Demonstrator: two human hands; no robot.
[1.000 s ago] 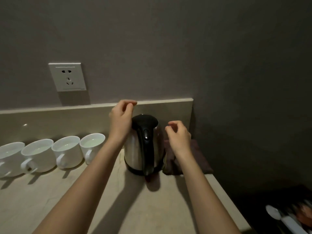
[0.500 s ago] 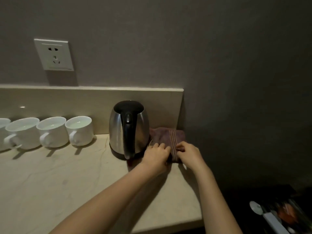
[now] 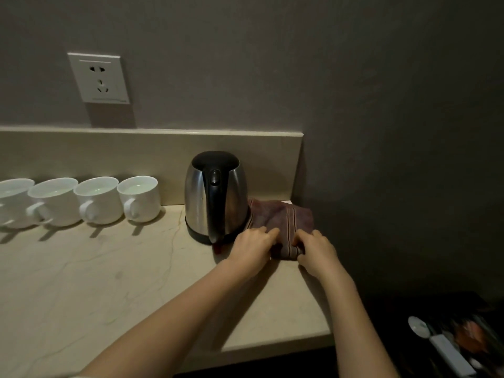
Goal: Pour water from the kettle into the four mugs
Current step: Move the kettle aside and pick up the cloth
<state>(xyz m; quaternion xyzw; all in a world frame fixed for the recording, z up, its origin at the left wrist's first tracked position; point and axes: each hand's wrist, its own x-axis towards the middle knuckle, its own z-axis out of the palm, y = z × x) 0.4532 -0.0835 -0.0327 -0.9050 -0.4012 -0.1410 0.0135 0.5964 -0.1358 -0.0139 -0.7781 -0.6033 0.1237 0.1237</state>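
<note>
A steel kettle with a black lid and handle stands upright on the beige counter, handle facing me. Left of it, several white mugs stand in a row against the backsplash with water in them, handles toward me. A folded dark red striped cloth lies right of the kettle. My left hand rests on the cloth's near left edge, just in front of the kettle base. My right hand pinches the cloth's near right fold. Neither hand touches the kettle.
A white wall socket sits above the backsplash. The counter ends at a dark wall on the right and at a front edge near me. Below right, a white spoon and a white bar lie in a dark tray.
Both hands dropped from beside the kettle's lid down to the cloth at its right and now press and pinch its near edge. The view has shifted a little.
</note>
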